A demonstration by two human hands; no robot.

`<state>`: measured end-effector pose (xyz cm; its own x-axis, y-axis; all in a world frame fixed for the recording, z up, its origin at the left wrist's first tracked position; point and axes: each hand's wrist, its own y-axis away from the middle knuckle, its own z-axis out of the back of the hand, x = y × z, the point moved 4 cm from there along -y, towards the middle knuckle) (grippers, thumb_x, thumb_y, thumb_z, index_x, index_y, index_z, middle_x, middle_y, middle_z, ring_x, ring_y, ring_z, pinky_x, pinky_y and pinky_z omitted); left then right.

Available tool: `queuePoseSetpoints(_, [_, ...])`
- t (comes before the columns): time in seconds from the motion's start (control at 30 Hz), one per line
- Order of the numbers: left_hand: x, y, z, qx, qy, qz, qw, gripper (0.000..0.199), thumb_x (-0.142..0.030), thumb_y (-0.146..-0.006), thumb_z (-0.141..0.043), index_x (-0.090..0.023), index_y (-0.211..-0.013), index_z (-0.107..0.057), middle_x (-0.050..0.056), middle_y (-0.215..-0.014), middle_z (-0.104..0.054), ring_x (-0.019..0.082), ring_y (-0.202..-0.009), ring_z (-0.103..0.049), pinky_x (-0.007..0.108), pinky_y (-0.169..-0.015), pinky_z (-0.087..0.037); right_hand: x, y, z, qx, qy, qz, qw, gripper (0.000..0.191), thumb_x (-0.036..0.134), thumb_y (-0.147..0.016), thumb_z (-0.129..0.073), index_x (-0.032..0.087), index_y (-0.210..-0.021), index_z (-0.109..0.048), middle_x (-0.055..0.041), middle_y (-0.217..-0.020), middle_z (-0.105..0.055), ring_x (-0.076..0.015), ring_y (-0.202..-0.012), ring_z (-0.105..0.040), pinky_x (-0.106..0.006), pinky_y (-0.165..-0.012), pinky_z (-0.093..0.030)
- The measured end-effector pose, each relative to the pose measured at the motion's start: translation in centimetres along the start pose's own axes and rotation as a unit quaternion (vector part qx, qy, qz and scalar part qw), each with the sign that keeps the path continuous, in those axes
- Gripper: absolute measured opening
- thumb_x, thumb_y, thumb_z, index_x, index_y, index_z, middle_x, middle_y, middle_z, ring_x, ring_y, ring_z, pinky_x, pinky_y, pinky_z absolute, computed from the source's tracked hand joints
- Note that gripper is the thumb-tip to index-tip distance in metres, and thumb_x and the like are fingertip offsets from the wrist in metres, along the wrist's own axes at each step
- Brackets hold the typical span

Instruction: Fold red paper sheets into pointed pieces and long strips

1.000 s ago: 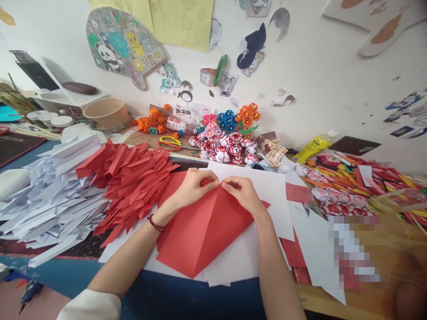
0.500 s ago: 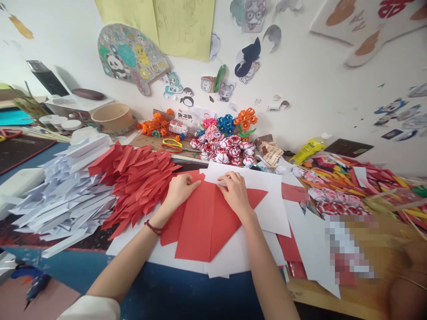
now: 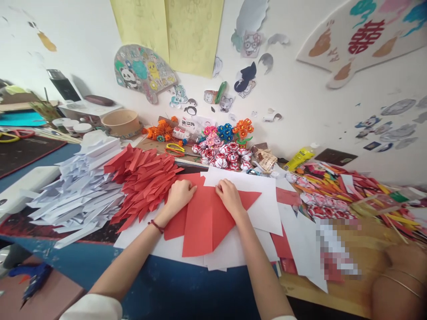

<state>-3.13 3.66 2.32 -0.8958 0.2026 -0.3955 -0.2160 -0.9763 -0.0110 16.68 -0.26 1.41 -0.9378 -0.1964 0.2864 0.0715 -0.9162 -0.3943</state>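
Observation:
A folded sheet of red paper (image 3: 200,226) lies before me, with a crease down its middle and a pointed flap to the right. My left hand (image 3: 180,196) is closed at its upper left edge, thumb and fingers pinched together. At the upper right edge my right hand (image 3: 229,198) pinches the same paper, its fingers bent. Another piece of red paper (image 3: 175,227) lies partly beneath, on the left. White sheets (image 3: 262,202) spread under and behind the red paper. The fingertips partly hide the paper's far edge.
Piles of folded white strips (image 3: 80,191) and red strips (image 3: 147,182) lie to the left. Paper flowers (image 3: 230,155) stand against the wall. A glue gun (image 3: 33,278) is at lower left. Another person's forearm (image 3: 400,284) reaches in at right.
The view has tilted up and turned a little. My fingers have drawn in: the right hand's thumb and fingers, apart before, now meet at the paper's upper edge.

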Motion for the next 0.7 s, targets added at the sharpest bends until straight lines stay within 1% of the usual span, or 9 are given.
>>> queuePoseSetpoints(0.13, [0.4,0.7,0.3,-0.010,0.019,-0.005,1.000,0.035,-0.043,-0.085,-0.048,-0.017,-0.065,-0.062,0.009,-0.069,-0.067,0.020,-0.069,-0.060,0.026,-0.060,-0.029,0.2,0.1,0.2,-0.003,0.022,0.002,1.000,0.018,0.019,-0.090,-0.047,0.020,-0.072,-0.047,-0.0010,-0.076,-0.054,-0.0155,-0.073,-0.049,-0.026,-0.068,-0.034])
queuePoseSetpoints(0.27, [0.2,2.4,0.7,-0.026,0.055,0.007,0.998,0.044,-0.050,-0.089,-0.041,-0.018,-0.066,-0.060,0.007,-0.065,-0.065,0.018,-0.063,-0.057,0.026,-0.057,-0.026,0.3,0.4,0.1,0.004,0.068,-0.013,0.998,0.020,0.022,-0.091,-0.045,0.020,-0.072,-0.052,-0.0018,-0.075,-0.059,-0.0153,-0.070,-0.051,-0.026,-0.064,-0.030])
queuePoseSetpoints(0.33, [0.0,3.4,0.7,-0.014,0.057,-0.005,0.998,0.044,-0.051,-0.087,-0.043,-0.018,-0.063,-0.057,0.007,-0.063,-0.063,0.017,-0.061,-0.056,0.026,-0.056,-0.024,0.3,0.6,-0.1,0.029,0.091,-0.025,0.995,0.024,0.025,-0.092,-0.045,0.020,-0.071,-0.055,-0.0019,-0.074,-0.062,-0.0148,-0.067,-0.052,-0.027,-0.060,-0.027])
queuePoseSetpoints(0.4, [-0.1,4.3,0.6,0.000,0.052,-0.021,0.998,0.041,-0.049,-0.086,-0.046,-0.018,-0.060,-0.054,0.006,-0.061,-0.062,0.017,-0.059,-0.054,0.027,-0.055,-0.022,0.4,0.7,-0.2,0.052,0.107,-0.034,0.992,0.027,0.027,-0.093,-0.044,0.021,-0.071,-0.058,-0.0018,-0.075,-0.066,-0.0144,-0.065,-0.054,-0.028,-0.058,-0.025])
queuePoseSetpoints(0.53, [0.6,5.1,0.5,0.014,0.048,-0.024,0.998,0.038,-0.043,-0.085,-0.048,-0.018,-0.056,-0.051,0.005,-0.058,-0.058,0.015,-0.056,-0.050,0.027,-0.055,-0.021,0.4,0.7,-0.1,0.069,0.124,-0.042,0.989,0.026,0.027,-0.094,-0.044,0.021,-0.076,-0.062,-0.0015,-0.079,-0.069,-0.0143,-0.068,-0.056,-0.028,-0.057,-0.023])
queuePoseSetpoints(0.6, [1.0,5.4,0.6,0.012,0.048,-0.020,0.999,0.040,-0.044,-0.085,-0.048,-0.018,-0.056,-0.049,0.004,-0.056,-0.056,0.015,-0.054,-0.048,0.027,-0.055,-0.021,0.4,0.6,0.0,0.076,0.127,-0.043,0.988,0.026,0.027,-0.095,-0.043,0.022,-0.077,-0.062,-0.0013,-0.081,-0.069,-0.0145,-0.069,-0.057,-0.028,-0.058,-0.024])
queuePoseSetpoints(0.7, [1.2,6.1,1.1,0.012,0.064,-0.023,0.998,0.047,-0.050,-0.088,-0.042,-0.018,-0.056,-0.049,0.003,-0.054,-0.055,0.014,-0.053,-0.047,0.027,-0.055,-0.022,0.7,0.5,0.1,0.092,0.129,-0.050,0.986,0.026,0.026,-0.095,-0.042,0.021,-0.079,-0.061,-0.0019,-0.084,-0.068,-0.0151,-0.071,-0.057,-0.028,-0.059,-0.026])
